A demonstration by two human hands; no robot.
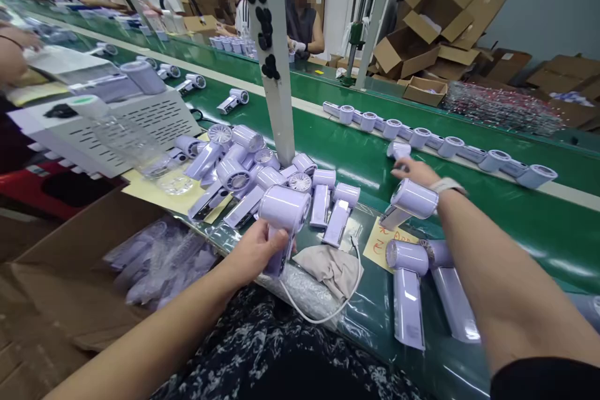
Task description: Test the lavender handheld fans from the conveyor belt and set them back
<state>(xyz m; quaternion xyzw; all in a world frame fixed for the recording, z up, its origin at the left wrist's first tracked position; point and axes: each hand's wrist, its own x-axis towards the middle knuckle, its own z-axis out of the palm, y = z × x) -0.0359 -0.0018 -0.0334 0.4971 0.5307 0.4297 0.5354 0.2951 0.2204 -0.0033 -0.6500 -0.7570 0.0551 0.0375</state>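
A green conveyor surface (pixel 356 156) runs through a workshop with cardboard boxes (pixel 422 31) stacked behind. The left hand (pixel 255 253) grips one lilac handheld fan (pixel 284 212) by its handle beside a pile (pixel 244 169) of about a dozen. The right hand (pixel 415 172) reaches out, fingers spread, touching another fan (pixel 398 150); three more lie under that arm.

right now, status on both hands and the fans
Left hand gripping a lilac fan by its handle. Right hand stretched onto the green belt, touching another fan. Fan pile crowds the left side.
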